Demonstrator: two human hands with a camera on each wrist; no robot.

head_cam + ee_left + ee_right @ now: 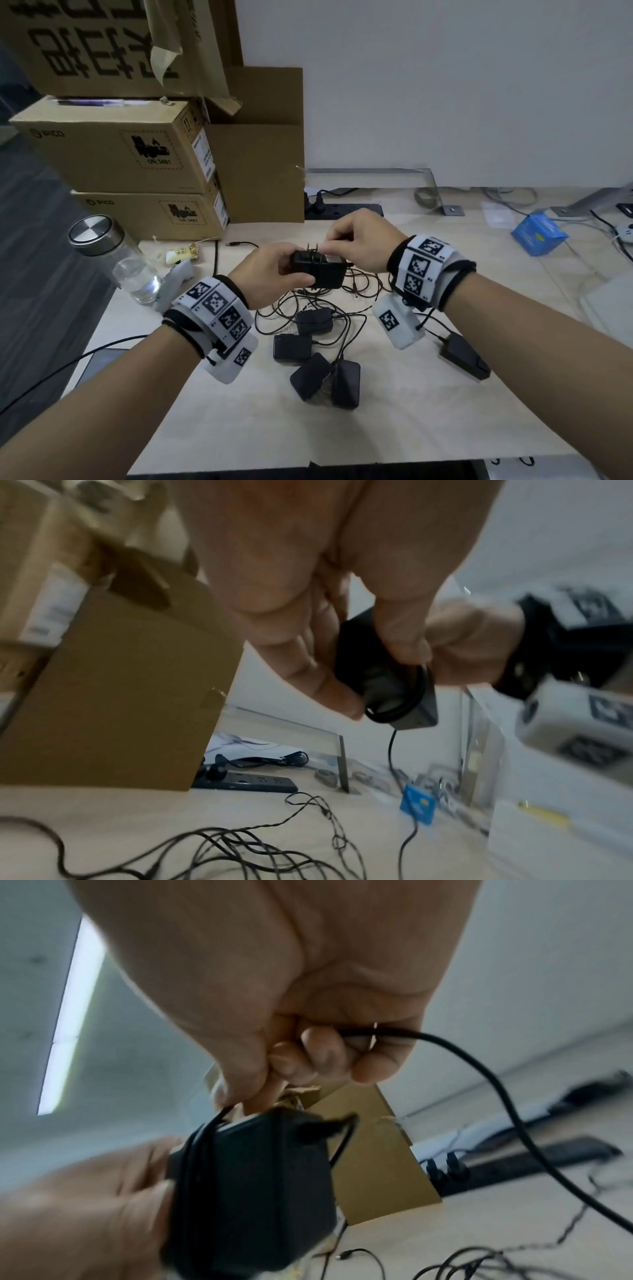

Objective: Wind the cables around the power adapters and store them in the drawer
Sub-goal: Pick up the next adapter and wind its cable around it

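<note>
My left hand (274, 274) grips a black power adapter (318, 269) above the table, prongs pointing up; it shows up close in the left wrist view as the adapter (387, 680) and in the right wrist view as the adapter (253, 1191). A couple of cable turns lie round its body. My right hand (356, 240) pinches the adapter's black cable (462, 1066) just above it, the rest trailing down to the table. Several more black adapters (315, 356) lie below my hands among tangled cables (308, 305). No drawer is in view.
Stacked cardboard boxes (137, 154) stand at the back left, with a black power strip (342, 210) beside them. A glass bottle with a metal lid (113, 257) stands near the left table edge. A blue box (537, 233) lies at the right.
</note>
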